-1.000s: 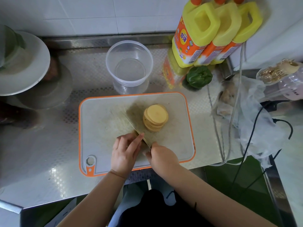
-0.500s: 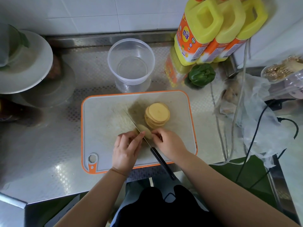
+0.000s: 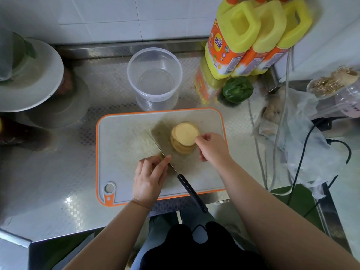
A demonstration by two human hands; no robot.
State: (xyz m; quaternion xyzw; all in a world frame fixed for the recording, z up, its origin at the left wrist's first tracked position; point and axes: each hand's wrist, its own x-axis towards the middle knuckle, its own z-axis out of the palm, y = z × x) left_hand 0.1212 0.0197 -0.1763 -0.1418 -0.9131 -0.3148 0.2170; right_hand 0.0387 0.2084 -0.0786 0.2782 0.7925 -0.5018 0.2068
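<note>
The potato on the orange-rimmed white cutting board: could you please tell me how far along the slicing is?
Done: a stack of round pale-yellow potato slices sits on the orange-rimmed white cutting board. In hand: the right hand pinches the top slice onto it, the black-handled knife lying beside the left hand. Left: whatever the left hand's curled fingers cover is hidden; the clear plastic tub holds no slices yet.

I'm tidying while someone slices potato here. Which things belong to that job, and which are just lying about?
In use: right hand, top potato slice it pinches, stack of slices, left hand, knife, cutting board.
Lying about: clear tub, yellow bottles, green pepper, plastic bag, white plate.
</note>
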